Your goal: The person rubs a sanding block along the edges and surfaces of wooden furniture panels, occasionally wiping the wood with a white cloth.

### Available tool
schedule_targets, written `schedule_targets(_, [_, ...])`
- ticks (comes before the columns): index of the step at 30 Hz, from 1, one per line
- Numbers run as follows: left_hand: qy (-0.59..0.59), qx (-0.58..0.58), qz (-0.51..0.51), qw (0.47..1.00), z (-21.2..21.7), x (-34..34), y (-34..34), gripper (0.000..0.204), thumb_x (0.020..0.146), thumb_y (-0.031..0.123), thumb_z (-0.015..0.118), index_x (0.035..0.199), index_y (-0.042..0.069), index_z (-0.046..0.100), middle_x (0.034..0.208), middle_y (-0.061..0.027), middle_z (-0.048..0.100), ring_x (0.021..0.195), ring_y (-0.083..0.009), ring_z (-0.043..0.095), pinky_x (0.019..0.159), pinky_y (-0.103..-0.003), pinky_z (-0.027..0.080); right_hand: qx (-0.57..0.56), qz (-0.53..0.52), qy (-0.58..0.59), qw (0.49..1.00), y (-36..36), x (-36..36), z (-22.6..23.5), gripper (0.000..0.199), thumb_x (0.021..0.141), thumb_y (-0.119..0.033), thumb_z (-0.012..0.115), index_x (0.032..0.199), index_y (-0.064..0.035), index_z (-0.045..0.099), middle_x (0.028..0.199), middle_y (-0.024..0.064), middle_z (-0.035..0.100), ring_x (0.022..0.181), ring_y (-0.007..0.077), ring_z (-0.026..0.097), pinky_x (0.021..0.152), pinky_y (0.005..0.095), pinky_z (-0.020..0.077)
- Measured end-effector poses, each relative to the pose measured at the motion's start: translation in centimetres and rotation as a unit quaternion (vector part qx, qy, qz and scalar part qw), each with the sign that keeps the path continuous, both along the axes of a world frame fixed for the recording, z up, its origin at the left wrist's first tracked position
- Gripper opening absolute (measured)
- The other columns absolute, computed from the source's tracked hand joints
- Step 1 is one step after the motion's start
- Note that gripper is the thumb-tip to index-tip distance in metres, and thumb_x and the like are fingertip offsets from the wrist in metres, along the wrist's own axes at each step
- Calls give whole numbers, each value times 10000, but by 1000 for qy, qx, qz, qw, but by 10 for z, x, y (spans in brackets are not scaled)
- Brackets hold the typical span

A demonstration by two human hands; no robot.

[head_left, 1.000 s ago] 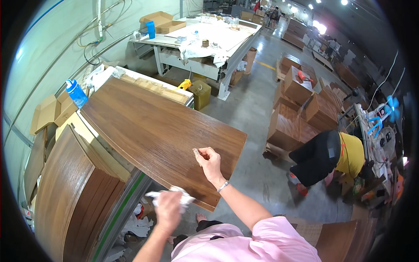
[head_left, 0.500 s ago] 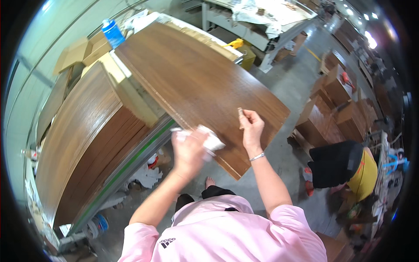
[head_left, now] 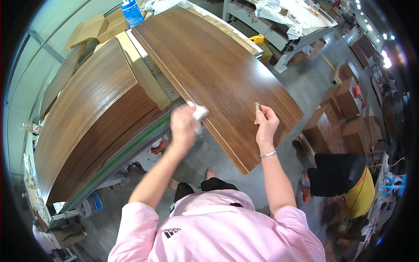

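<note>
A long brown wood-grain panel (head_left: 218, 65) lies across a worktable, its nearest corner jutting out in front of me. My left hand (head_left: 184, 126), smeared by motion, grips a crumpled white cloth (head_left: 200, 112) at the panel's left long edge, where a pale groove line runs. Above the right part of the panel, my right hand (head_left: 267, 124) pinches a small light-brown stick-like piece (head_left: 257, 112) between thumb and fingers. What that piece is made of is not clear. A silver bracelet circles the right wrist.
On the left stands a stack of curved brown panels (head_left: 91, 96). A blue bottle (head_left: 132, 14) and an opened cardboard box (head_left: 98, 29) sit behind. A yellow tool (head_left: 256, 39) lies past the panel. To the right, a bent-over person (head_left: 345, 179) is near wooden boxes (head_left: 327, 126).
My left hand with the cloth has moved away from the near corner, farther up along the panel's left edge. The right hand keeps its pinch on the small piece. The whole view has shifted slightly.
</note>
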State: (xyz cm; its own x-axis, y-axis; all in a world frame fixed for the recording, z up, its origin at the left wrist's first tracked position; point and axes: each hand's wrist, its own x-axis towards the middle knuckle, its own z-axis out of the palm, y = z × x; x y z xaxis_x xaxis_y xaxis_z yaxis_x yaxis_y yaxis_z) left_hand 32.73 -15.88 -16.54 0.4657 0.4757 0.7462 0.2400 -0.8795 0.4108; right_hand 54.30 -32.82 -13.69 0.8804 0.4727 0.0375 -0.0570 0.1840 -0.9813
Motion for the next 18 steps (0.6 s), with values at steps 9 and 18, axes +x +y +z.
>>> schedule_targets(9, [96, -161, -190, 964, 44, -86, -104, 458, 698, 70, 746, 1153, 50, 688, 1142, -112, 683, 1071, -320, 620, 944, -465, 470, -24, -9, -16, 1000, 5, -5, 4, 148, 921, -75, 698, 1006, 46, 689, 765, -16, 606, 605, 35, 483, 520, 204, 377])
schedule_targets(18, [33, 168, 135, 976, 199, -82, 54, 412, 719, 142, 814, 1117, 112, 711, 1183, -57, 669, 1089, -307, 612, 948, -458, 459, -9, 1, -46, 999, 5, 3, -5, 125, 946, -82, 676, 995, 33, 673, 703, -45, 515, 578, 33, 403, 519, 212, 320])
